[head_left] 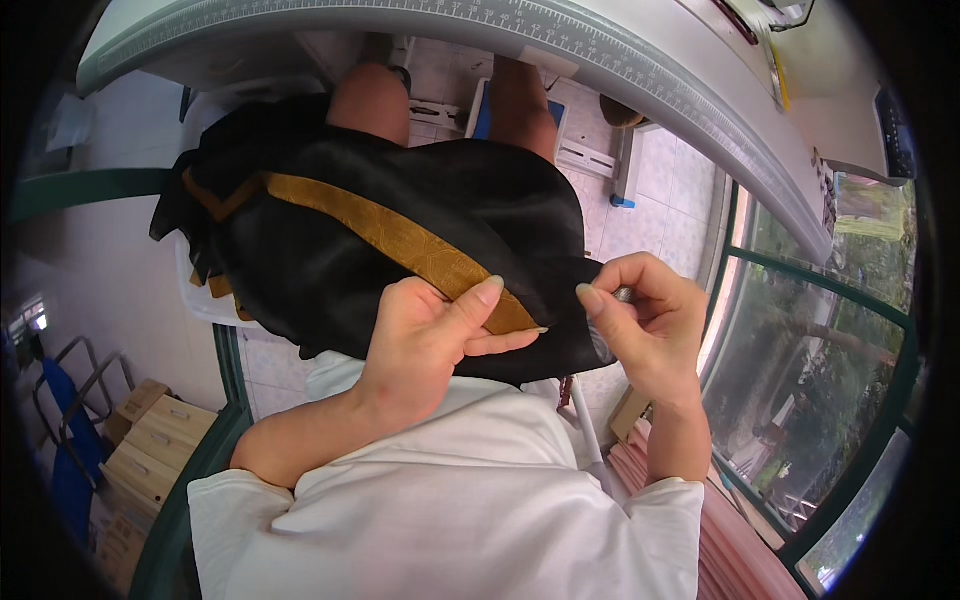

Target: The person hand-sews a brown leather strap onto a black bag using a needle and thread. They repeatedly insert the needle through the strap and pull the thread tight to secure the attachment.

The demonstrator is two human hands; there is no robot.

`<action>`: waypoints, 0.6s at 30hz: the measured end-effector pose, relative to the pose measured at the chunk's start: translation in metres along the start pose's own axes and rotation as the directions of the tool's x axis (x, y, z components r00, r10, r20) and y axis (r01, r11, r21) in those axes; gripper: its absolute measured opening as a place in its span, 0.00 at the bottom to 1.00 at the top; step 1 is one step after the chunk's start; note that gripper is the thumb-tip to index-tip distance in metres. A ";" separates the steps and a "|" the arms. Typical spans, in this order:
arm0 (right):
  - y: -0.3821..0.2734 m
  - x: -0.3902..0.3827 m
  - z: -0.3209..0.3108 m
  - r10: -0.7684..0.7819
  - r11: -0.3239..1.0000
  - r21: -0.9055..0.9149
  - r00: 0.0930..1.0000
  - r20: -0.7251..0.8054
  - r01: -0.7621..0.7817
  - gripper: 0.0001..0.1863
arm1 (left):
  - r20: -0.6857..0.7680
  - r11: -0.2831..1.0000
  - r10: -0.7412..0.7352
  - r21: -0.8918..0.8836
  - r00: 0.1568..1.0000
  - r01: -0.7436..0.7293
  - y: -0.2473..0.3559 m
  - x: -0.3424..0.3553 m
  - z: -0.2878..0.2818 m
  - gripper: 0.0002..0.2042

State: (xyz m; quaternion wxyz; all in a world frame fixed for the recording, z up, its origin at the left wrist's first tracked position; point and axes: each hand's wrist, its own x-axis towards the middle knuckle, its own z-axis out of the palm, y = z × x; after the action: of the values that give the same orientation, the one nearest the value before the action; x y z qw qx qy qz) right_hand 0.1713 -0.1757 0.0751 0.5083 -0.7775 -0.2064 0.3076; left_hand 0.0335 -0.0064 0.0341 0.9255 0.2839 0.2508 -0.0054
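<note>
Across my lap lies a black cloth [330,270], perhaps a garment, with a gold patterned trim band [400,235] running diagonally over it. My left hand [430,335] grips the band's lower end, its thumb on top and fingers beneath. To the right, my right hand [650,315] is closed in a pinch, thumb against forefinger, close to the cloth's right edge. A silver ring-like band, possibly a thimble [625,294], shows at one of its fingers. Whatever lies between those fingertips is too small to make out; no needle or thread is visible.
A grey table edge with ruler markings [640,60] curves across the far side. Behind the cloth at left is a white plastic bin [195,290]. Wooden drawers [160,440] stand lower left, pink fabric [720,510] lower right, and a green-framed window [810,370] at right.
</note>
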 end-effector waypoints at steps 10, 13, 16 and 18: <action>-0.010 0.000 -0.012 0.081 0.986 0.146 0.996 -0.028 -0.076 0.05 | -0.010 0.999 -0.001 -0.036 1.000 0.001 0.001 0.000 -0.003 0.12; -0.010 -0.004 -0.026 0.098 0.981 0.176 0.991 -0.085 -0.082 0.05 | 0.026 0.999 0.017 -0.051 1.000 -0.016 -0.004 0.000 -0.009 0.12; -0.007 -0.003 -0.027 0.045 0.989 0.145 0.989 -0.140 -0.024 0.05 | -0.008 0.998 0.002 -0.064 1.000 -0.002 -0.002 0.000 -0.006 0.12; -0.007 -0.004 -0.037 0.023 0.979 0.202 0.985 -0.173 0.012 0.07 | 0.041 0.998 0.022 -0.064 0.999 -0.019 -0.004 0.002 -0.011 0.12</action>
State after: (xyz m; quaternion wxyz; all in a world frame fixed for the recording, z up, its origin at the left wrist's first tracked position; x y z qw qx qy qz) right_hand 0.1936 -0.2003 0.0932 0.5997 -0.7463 -0.1266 0.2594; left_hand 0.0297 -0.0039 0.0227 0.9390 0.2567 0.2288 0.0063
